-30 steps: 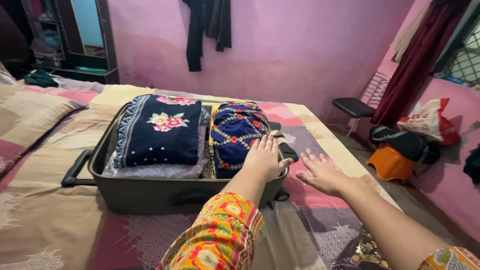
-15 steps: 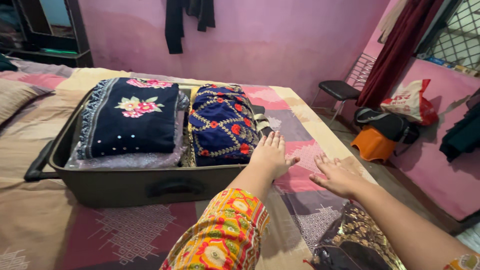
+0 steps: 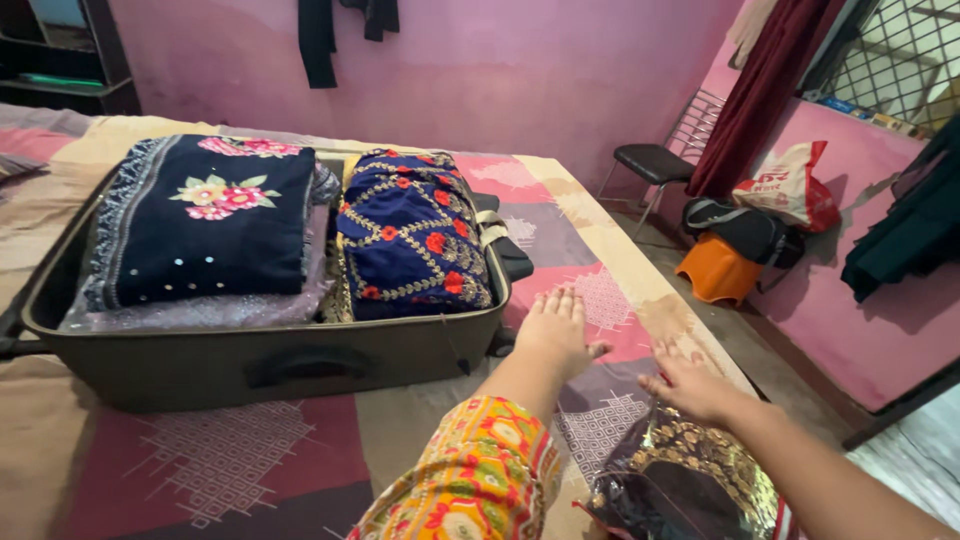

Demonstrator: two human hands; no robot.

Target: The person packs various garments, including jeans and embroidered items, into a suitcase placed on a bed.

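Both flat, open hands, left [image 3: 556,330] and right [image 3: 690,385], hover over the patterned bedspread [image 3: 590,420]; right touches a glossy, gold-embroidered packet [image 3: 685,480].

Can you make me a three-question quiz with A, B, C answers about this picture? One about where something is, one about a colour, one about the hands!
1. Where is the suitcase?
A. on the bed
B. on the floor
C. on the chair

2. What colour is the stool?
A. green
B. orange
C. white

3. What is the left hand doing?
A. gripping a cup
B. making a fist
C. lying open and flat

Answers:
1. A, it lies open on the bed cover.
2. B, it glows orange under the dark bag.
3. C, its fingers are spread over the bed, holding nothing, with the right hand open beside it.
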